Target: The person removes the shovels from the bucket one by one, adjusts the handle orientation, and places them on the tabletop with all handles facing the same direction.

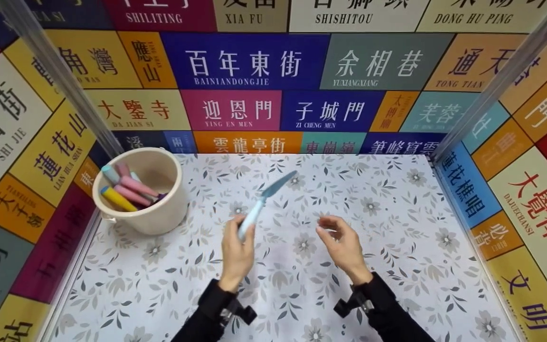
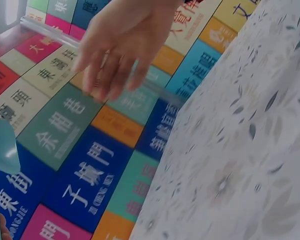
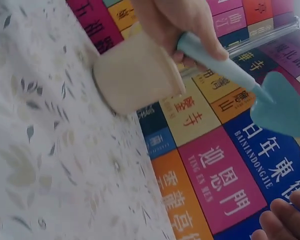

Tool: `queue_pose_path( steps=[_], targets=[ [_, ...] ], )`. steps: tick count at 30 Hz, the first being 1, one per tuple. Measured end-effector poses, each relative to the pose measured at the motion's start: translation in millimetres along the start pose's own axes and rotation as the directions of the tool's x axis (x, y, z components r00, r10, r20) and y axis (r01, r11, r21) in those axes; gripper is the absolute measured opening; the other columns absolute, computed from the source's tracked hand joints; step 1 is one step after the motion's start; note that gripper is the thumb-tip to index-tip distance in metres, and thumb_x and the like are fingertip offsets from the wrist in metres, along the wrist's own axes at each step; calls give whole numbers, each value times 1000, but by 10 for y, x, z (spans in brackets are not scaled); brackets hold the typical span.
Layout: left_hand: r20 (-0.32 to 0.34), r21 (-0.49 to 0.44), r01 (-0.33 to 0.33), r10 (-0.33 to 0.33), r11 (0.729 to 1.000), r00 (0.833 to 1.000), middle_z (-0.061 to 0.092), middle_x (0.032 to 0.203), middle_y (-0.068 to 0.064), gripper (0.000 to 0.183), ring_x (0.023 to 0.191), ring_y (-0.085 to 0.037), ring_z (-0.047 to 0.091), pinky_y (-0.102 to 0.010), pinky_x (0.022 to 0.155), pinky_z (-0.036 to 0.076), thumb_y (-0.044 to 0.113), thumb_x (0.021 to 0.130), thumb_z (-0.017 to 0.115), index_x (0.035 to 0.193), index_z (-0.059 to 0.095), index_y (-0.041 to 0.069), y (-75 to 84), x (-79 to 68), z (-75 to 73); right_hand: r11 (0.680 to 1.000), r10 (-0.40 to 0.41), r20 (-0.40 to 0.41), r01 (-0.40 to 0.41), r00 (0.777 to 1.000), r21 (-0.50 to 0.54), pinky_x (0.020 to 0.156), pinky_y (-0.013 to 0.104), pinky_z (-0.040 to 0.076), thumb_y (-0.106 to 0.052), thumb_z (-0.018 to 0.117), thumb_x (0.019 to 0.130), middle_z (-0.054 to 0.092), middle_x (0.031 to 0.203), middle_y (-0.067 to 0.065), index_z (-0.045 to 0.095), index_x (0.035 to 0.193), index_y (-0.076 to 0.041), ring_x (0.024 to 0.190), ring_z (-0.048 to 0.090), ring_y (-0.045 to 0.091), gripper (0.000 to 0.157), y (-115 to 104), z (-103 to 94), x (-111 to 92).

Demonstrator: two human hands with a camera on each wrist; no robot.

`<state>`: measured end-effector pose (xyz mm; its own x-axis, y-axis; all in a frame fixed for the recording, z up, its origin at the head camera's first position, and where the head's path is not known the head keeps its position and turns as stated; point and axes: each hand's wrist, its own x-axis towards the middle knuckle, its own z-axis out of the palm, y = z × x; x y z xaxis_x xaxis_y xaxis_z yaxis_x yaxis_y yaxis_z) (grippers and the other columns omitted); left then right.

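A small hand trowel with a pale blue handle and a teal blade is gripped by my left hand near the middle of the table. Its blade points up and to the right in the head view. The right wrist view shows the broad, heart-shaped blade and the fingers of the left hand around the handle. My right hand hovers to the right of the trowel, fingers loosely bent and holding nothing. In the left wrist view, only part of the blade shows at the left edge.
A cream bucket stands at the back left of the table. Inside it are several pink, yellow and light blue handles. Panels with coloured signs enclose the back and sides of the flower-patterned tabletop.
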<state>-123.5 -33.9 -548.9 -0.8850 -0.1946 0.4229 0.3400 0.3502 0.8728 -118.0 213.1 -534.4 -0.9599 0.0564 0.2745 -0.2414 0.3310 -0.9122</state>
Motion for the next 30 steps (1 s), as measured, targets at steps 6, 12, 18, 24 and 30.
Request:
queue_pose_path(
  steps=[6, 12, 18, 24, 30],
  targets=[
    [17, 11, -53, 52, 999, 998, 62, 100, -12, 21, 85, -18, 56, -31, 76, 49, 4, 101, 65, 121, 63, -4, 41, -175, 309, 952, 177, 52, -184, 983, 244, 91, 19, 57, -3, 65, 103, 70, 122, 30, 59, 129, 18, 102, 69, 1, 34, -127, 289, 55],
    [10, 15, -124, 124, 992, 992, 64, 103, -13, 21, 85, -21, 58, -36, 76, 51, 2, 99, 67, 119, 63, -4, 70, -307, 525, 837, 329, 82, -331, 941, 436, 93, 27, 61, -2, 62, 104, 72, 118, 15, 55, 134, 18, 100, 69, 10, 37, -155, 507, 102],
    [2, 17, -171, 171, 985, 985, 63, 102, -13, 22, 84, -19, 57, -34, 73, 50, -1, 98, 68, 119, 64, -3, 84, -382, 652, 719, 411, 81, -378, 908, 583, 94, 27, 61, 0, 59, 104, 68, 112, 7, 54, 131, 16, 101, 67, 11, 31, -209, 624, 110],
    [-4, 18, -174, 174, 985, 985, 63, 103, -13, 23, 85, -19, 57, -33, 73, 49, -2, 98, 67, 121, 63, -3, 96, -422, 698, 691, 428, 53, -365, 902, 624, 93, 27, 61, 3, 58, 104, 67, 107, 4, 53, 130, 17, 101, 66, 11, 30, -241, 662, 95],
    [3, 25, -175, 175, 984, 985, 63, 105, -14, 23, 88, -20, 58, -34, 76, 51, -1, 98, 66, 121, 62, -3, 104, -437, 713, 715, 414, 41, -352, 909, 604, 93, 26, 61, 3, 58, 104, 67, 108, 3, 57, 130, 13, 102, 66, 11, 28, -250, 645, 73]
  ],
)
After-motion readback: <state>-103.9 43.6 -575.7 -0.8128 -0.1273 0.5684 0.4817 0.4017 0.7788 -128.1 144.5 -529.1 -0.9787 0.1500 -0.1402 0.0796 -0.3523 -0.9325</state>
